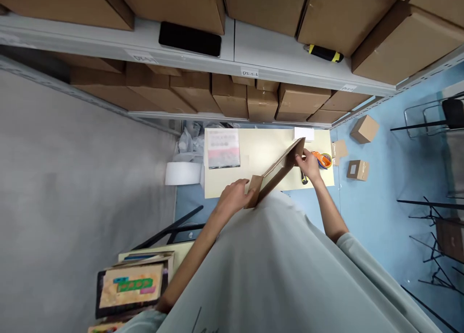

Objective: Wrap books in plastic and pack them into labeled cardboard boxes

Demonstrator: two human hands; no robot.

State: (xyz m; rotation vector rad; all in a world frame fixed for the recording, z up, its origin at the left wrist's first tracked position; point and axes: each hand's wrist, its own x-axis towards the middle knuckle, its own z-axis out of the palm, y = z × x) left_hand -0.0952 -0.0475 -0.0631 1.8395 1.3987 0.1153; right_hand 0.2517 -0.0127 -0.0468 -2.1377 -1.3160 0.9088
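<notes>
My left hand (234, 196) grips the near-left end of a cardboard box (276, 181), thumb against its flap. At the far-right end, my right hand (308, 164) pinches another flap. Tilted between both hands, the box has its flaps standing out and is held above a pale yellow table (261, 144). Beside my right hand lie an orange tape dispenser (322, 159) and a black and yellow utility knife (303, 178). A small white box (303, 133) is at the table's back edge. On the table's left side rests a flat plastic-wrapped package (224, 148).
Metal shelves (268, 45) packed with cardboard boxes stand over the table's back. They carry a black phone (190, 39) and another utility knife (324, 53). A white foam roll (183, 173) is left of the table. Small cartons (358, 170) and folding chairs (448, 236) stand right.
</notes>
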